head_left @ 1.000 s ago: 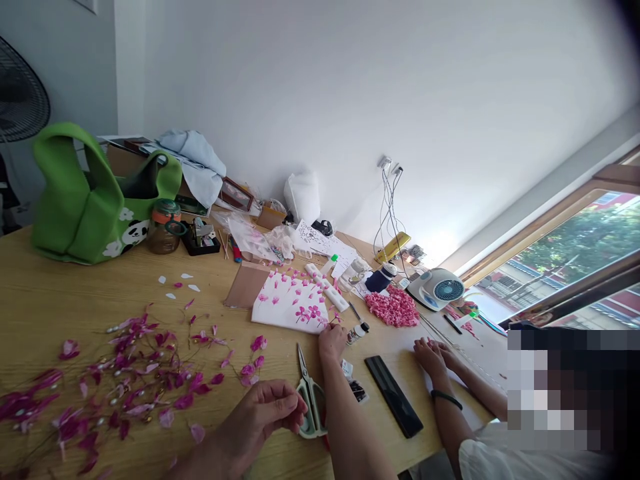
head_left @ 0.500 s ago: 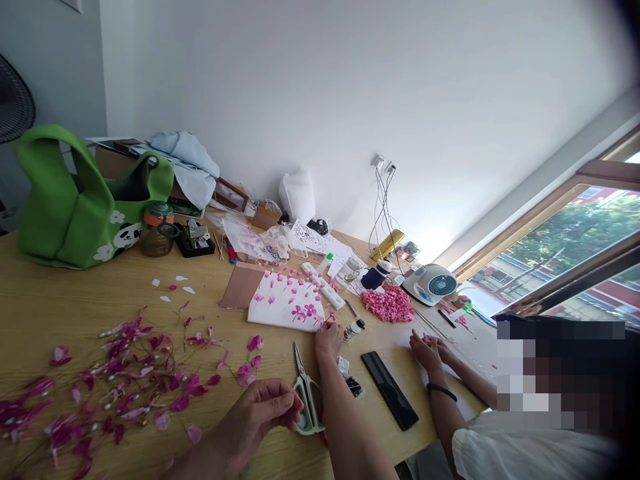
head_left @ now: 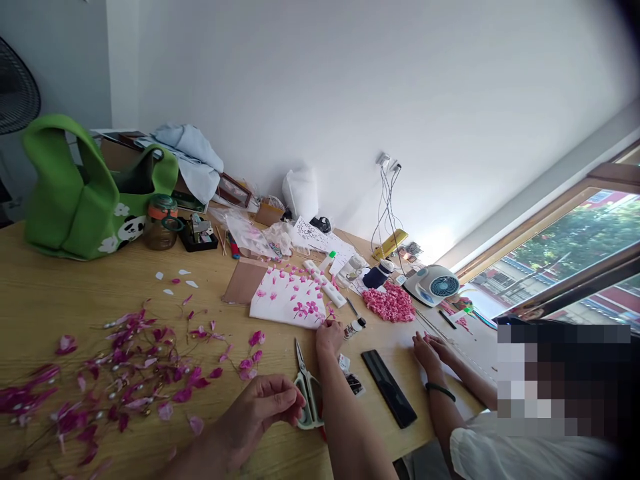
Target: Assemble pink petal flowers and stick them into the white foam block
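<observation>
My left hand [head_left: 267, 410] hovers over the table's front, left of the scissors, with thumb and fingers pinched together; whatever they hold, if anything, is too small to see. Further forward, my right hand [head_left: 330, 337] has its fingers closed at the lower right corner of a white sheet [head_left: 265, 312]. A small pink flower [head_left: 331, 313] shows right at those fingertips. Several pink flowers stand in rows on the sheet, which rests against a brown board [head_left: 243, 283]. Scissors with pale green handles [head_left: 310, 400] lie between my forearms. A small black-capped bottle [head_left: 354, 328] stands just right of my right hand.
Loose magenta petals and beaded wires [head_left: 135, 373] spread over the left. A black case [head_left: 389, 388] lies to the right, near a co-worker's hands [head_left: 427, 350]. Behind are a pink bead-like heap [head_left: 389, 303], a small fan [head_left: 433, 285], a jar [head_left: 161, 223] and a green bag [head_left: 75, 207].
The view has shifted slightly, so the left-side things sit a little further right and higher. Both my hands keep nearly the same place and grip.
</observation>
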A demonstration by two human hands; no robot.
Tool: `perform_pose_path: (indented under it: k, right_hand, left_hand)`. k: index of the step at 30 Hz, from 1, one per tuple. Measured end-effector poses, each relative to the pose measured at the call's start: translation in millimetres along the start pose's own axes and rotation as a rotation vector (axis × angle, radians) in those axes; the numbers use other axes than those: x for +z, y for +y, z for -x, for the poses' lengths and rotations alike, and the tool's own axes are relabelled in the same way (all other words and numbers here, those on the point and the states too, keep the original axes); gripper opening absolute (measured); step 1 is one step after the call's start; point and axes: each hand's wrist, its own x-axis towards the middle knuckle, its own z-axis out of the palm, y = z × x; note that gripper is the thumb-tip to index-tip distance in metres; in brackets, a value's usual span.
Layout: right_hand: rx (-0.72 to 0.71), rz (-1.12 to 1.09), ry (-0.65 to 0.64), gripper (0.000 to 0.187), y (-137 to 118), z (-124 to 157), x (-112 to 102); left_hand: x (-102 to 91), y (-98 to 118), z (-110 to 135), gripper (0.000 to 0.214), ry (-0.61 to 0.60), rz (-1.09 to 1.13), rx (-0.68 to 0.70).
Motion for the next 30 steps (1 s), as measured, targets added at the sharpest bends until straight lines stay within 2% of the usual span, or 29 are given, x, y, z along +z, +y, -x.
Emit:
perform_pose_path:
  k: [7, 14, 20, 30]
  right_hand:
    - [0.030, -0.049, -0.021, 0.025, 1, 5, -5]
    - [0.102, -0.141, -0.123, 0.025, 5, -3, -9]
    - [0.178, -0.239, -0.160, 0.026, 11, -12, -8]
    - [0.206, -0.284, -0.215, 0.026, 13, -17, -5]
  left_hand:
    - [0.5, -1, 0, 0.024, 0.016, -0.001, 0.007]
    - [0.9, -3, -2, 0.026, 0.015, 0.006, 0.006]
    - [3.0, 0, 0, 0.027, 0.031, 0.018, -0.002]
    - [0.8, -2, -1, 0.025, 0.022, 0.010, 0.000]
